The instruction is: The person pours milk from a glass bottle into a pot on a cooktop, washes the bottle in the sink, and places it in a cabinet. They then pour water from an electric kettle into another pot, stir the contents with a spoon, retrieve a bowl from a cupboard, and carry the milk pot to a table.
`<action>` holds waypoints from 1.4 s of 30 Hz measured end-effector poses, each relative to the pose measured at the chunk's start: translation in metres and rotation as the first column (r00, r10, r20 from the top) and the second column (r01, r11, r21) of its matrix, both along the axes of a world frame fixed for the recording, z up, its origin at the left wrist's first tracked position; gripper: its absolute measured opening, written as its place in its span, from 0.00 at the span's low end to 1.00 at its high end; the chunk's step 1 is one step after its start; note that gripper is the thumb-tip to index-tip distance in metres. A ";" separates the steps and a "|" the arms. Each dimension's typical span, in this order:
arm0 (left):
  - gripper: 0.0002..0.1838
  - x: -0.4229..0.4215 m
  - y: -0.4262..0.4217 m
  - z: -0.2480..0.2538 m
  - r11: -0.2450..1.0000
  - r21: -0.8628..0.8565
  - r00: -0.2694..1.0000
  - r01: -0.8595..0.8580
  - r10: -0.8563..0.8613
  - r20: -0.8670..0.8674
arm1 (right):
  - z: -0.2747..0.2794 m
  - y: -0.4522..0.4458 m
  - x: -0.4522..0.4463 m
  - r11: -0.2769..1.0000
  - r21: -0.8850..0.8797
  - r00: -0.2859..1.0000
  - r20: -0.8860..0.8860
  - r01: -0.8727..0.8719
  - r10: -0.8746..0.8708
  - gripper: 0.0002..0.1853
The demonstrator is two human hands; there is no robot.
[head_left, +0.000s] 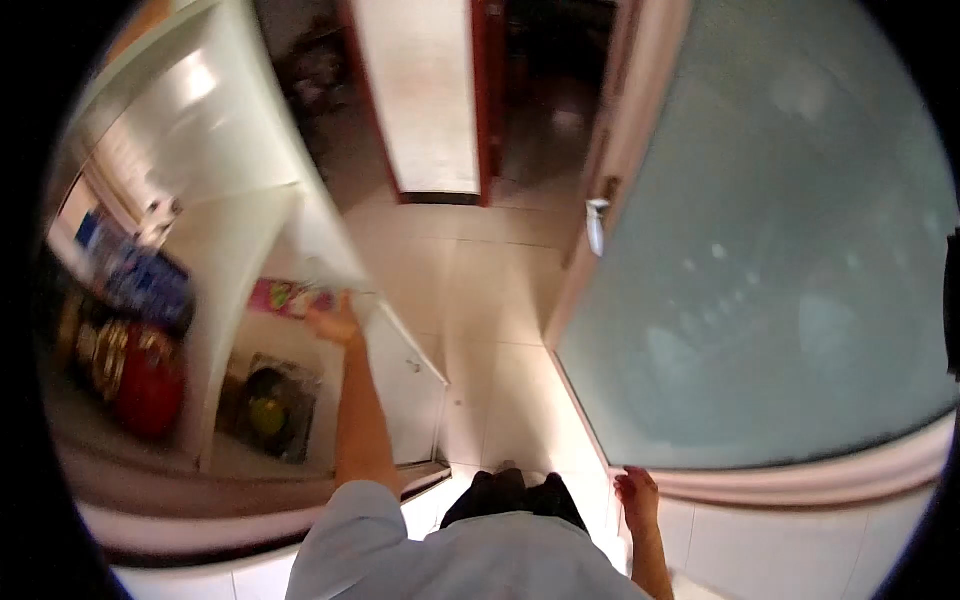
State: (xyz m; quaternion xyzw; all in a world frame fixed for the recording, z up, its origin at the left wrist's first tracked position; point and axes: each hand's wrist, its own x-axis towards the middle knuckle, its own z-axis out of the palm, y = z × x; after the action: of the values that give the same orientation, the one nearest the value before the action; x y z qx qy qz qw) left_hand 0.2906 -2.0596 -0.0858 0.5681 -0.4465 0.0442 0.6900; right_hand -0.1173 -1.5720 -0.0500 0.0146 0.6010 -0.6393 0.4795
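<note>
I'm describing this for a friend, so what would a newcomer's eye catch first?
Probably the big frosted glass door filling the right side. Next, the left hand at a pink patterned item in the white shelving on the left; blur hides whether it is gripped. A red object stands out at far left.
</note>
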 end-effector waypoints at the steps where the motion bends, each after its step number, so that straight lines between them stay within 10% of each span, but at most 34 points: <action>1: 0.43 -0.010 0.007 0.005 0.997 0.020 0.996 -0.081 0.080 0.028 | 0.001 0.007 0.002 1.000 0.024 1.000 -0.008 0.016 -0.016 0.11; 3: 0.33 -0.032 0.024 0.019 0.968 0.059 0.967 -0.244 0.239 0.082 | -0.002 0.025 0.005 0.997 0.053 0.998 -0.011 0.062 -0.062 0.11; 4: 0.31 -0.059 0.047 0.032 0.969 -0.181 0.978 -0.166 0.186 0.098 | -0.009 0.039 0.007 0.993 0.061 0.995 -0.029 0.097 -0.096 0.11; 5: 0.28 -0.084 0.075 0.050 0.993 0.020 0.990 -0.113 0.111 0.085 | -0.019 0.050 0.008 0.988 0.103 0.992 -0.053 0.119 -0.114 0.11; 8: 0.20 -0.177 0.152 0.029 0.881 0.167 0.878 0.444 -0.464 0.114 | -0.064 0.109 0.016 0.961 0.236 0.977 -0.187 0.146 -0.102 0.11; 12: 0.17 -0.272 0.301 -0.029 0.056 0.615 -0.020 0.787 -0.993 0.116 | -0.126 0.234 0.074 0.787 0.534 0.918 -0.386 0.308 -0.097 0.11; 15: 0.18 -0.317 0.410 -0.040 -0.373 0.721 -0.635 0.585 -0.764 0.120 | -0.150 0.328 0.149 0.479 0.741 0.871 -0.476 0.470 -0.118 0.11; 18: 0.18 -0.338 0.519 -0.031 -0.496 0.770 -0.887 0.400 -0.420 0.191 | -0.171 0.422 0.235 0.272 0.745 0.765 -0.463 0.610 -0.448 0.10; 24: 0.16 -0.361 0.717 -0.033 -0.610 0.765 -0.969 0.205 -0.235 0.073 | -0.150 0.520 0.326 -0.048 0.783 0.506 -0.447 0.621 -0.737 0.08; 27: 0.14 -0.357 0.811 -0.010 -0.683 0.718 -0.987 0.135 -0.154 0.039 | -0.145 0.560 0.313 -0.324 0.553 0.232 -0.711 0.768 -0.664 0.08; 34: 0.10 -0.369 0.966 0.027 -0.730 0.683 -0.992 -0.024 0.100 0.072 | 0.008 0.631 0.178 -0.183 0.102 0.018 -0.911 0.978 -0.412 0.07; 40: 0.09 -0.408 1.083 0.031 -0.806 0.590 -0.992 -0.055 0.109 0.057 | 0.034 0.714 0.094 -0.083 0.012 -0.013 -0.958 0.996 -0.287 0.08; 42: 0.08 -0.423 1.119 0.034 -0.808 0.587 -0.997 -0.051 0.073 0.015 | 0.020 0.754 0.084 0.021 0.330 0.312 -0.870 0.944 -0.382 0.10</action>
State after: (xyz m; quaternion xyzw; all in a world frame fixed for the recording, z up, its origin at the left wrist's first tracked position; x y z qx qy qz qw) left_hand -0.1322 -0.9407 -0.0515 0.4692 0.7372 0.4740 0.1077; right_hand -0.0330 -0.8179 -0.0299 0.3588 0.8319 -0.3759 -0.1950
